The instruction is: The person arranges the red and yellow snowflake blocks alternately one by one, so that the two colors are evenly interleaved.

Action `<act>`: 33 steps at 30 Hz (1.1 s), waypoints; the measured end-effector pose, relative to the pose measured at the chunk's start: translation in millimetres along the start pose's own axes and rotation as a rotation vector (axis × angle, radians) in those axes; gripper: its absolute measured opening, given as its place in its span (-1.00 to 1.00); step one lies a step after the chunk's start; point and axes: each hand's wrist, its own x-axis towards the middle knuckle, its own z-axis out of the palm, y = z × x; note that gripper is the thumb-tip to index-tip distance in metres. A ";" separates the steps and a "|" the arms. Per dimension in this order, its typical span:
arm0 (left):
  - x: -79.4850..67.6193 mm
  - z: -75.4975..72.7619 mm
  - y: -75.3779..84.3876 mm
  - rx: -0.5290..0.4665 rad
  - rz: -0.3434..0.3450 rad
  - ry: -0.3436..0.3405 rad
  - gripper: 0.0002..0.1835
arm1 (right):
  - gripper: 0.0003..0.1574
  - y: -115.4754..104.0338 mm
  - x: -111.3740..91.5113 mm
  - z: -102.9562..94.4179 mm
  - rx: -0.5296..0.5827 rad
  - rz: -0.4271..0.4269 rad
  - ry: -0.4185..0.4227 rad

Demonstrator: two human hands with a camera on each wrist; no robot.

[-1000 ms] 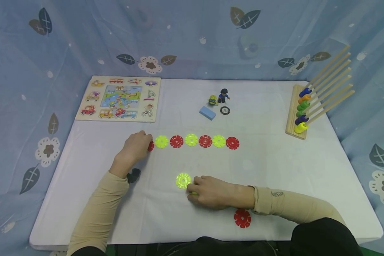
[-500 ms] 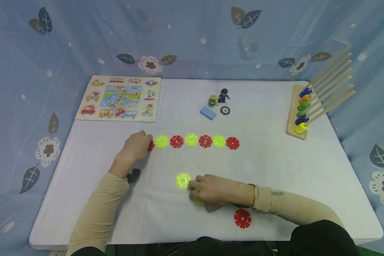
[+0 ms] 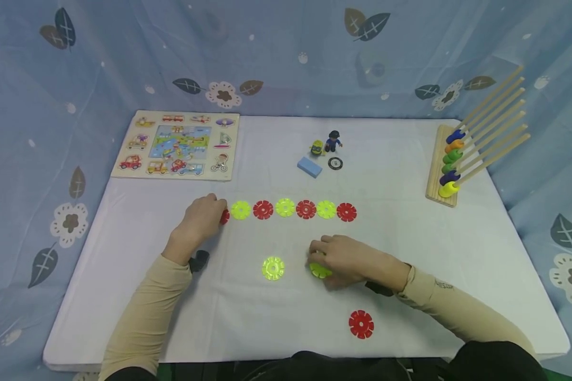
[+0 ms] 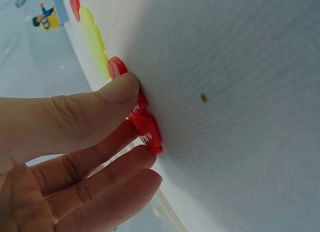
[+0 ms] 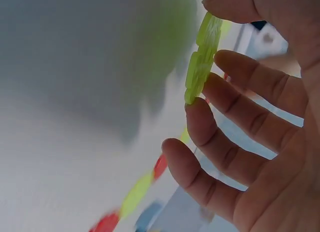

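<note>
At the left end of a row of notched plastic discs, my left hand (image 3: 199, 218) pinches a red interlocking disc (image 4: 147, 129) between thumb and fingers. The disc touches or nearly touches the white cloth. My right hand (image 3: 347, 259) holds a yellow-green interlocking disc (image 5: 202, 61) by its edges, lifted above the table as its shadow in the right wrist view shows. The row runs on with alternating yellow-green (image 3: 240, 210) and red discs (image 3: 263, 209), ending in a red one (image 3: 346, 212). Nearer the person lie a loose yellow-green disc (image 3: 273, 268) and a loose red disc (image 3: 361, 324).
A wooden picture puzzle board (image 3: 176, 174) lies at the back left. Two toy figures (image 3: 332, 142), a blue block (image 3: 309, 167) and a small black ring (image 3: 335, 163) sit at the back middle. A peg stand (image 3: 434, 174) with coloured beads and tall rods stands at right.
My right hand has picked up the yellow-green disc beside the loose one and carried it up and to the right, towards the row. My left hand stays in place.
</note>
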 end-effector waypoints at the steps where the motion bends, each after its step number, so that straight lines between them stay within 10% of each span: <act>1: 0.2 0.1 0.0 -0.002 -0.002 -0.001 -0.73 | -0.38 6.0 -3.8 -0.1 0.010 0.023 0.012; 20: 0.6 0.7 -0.4 -0.017 -0.009 0.002 -0.73 | -0.29 104.8 -50.0 -6.2 0.149 0.514 0.036; 33: -1.0 -1.4 0.8 -0.017 -0.006 -0.005 -0.72 | -0.25 121.6 -47.0 -1.4 0.217 0.529 0.055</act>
